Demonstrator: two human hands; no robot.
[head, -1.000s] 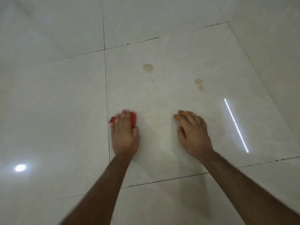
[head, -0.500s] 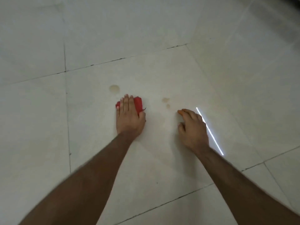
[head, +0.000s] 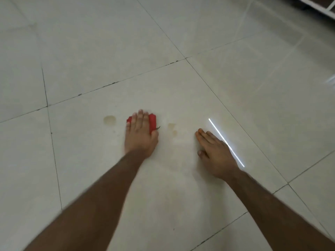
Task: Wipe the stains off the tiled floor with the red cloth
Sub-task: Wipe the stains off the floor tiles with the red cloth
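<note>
- The left hand (head: 140, 134) lies palm down on the red cloth (head: 152, 122), its fingers held narrow together and stretched flat over the cloth, pressing it to the tiled floor (head: 94, 69).
- The cloth is bunched small under that hand; red shows only past the fingertips on the far side and along the hand's right edge, with a dark thread end poking out to the right.
- A round brownish stain (head: 109, 120) sits just left of the cloth, apart from it, with a tiny speck nearer to the person below it.
- A pair of smaller brownish stains (head: 172, 128) lies just right of the cloth, between the two hands, the nearer spot fainter than the farther one.
- The right hand (head: 214, 153) rests flat on the bare tile, well right of the cloth, fingers stretched and close together, thumb tucked near its left side, holding nothing.
- A thin bright light reflection (head: 217, 133) runs as a slanted line across the glossy tile, passing behind the right hand's right edge.
- Dark grout lines (head: 116, 82) cross far of both hands and along the left; all stains and both hands share one tile.
- Both bare forearms reach in from the near edge.
- A white edge of something shows at the far right corner; what it is cannot be told.
</note>
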